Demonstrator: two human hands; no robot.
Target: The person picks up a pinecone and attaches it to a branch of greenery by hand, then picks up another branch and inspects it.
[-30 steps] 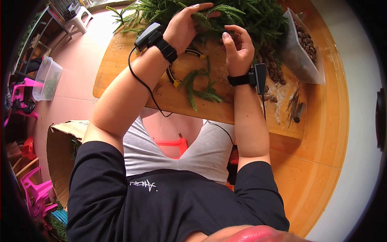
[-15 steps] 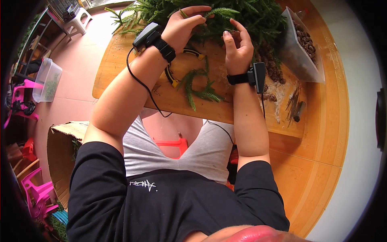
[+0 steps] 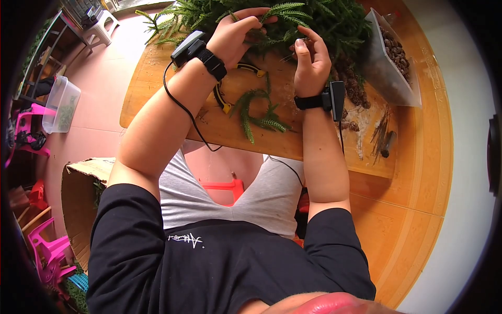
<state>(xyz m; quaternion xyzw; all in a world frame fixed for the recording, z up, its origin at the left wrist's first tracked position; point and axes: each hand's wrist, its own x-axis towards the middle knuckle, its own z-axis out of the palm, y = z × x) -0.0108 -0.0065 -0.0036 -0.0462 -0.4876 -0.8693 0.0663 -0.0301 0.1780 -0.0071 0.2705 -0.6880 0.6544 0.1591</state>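
My left hand point(image 3: 239, 32) is closed, thumb against fingers, at the far side of the wooden board; a green fir sprig point(image 3: 286, 10) sticks out from its fingertips to the right. Beside it, my right hand point(image 3: 312, 62) is pinched, with a thin wire-like end showing by the fingers; what it grips is too small to name. Behind both lies a big heap of green fir sprigs point(image 3: 340, 23). Closer to me rest a loose fir sprig point(image 3: 251, 112) and a yellow-and-black handled tool point(image 3: 224, 102), partly covered by my left forearm.
A clear plastic box point(image 3: 389, 68) of pine cones stands at the right, with brown cones point(image 3: 355, 91) strewn beside it. Dark thin sticks and a small dark cylinder point(image 3: 388, 144) lie at the board's right edge. A cardboard box point(image 3: 78, 209) stands low at the left.
The sprig at my left fingertips has turned and shows more of its fronds. My right hand has shifted slightly down and its thumb has come closer to the fingers.
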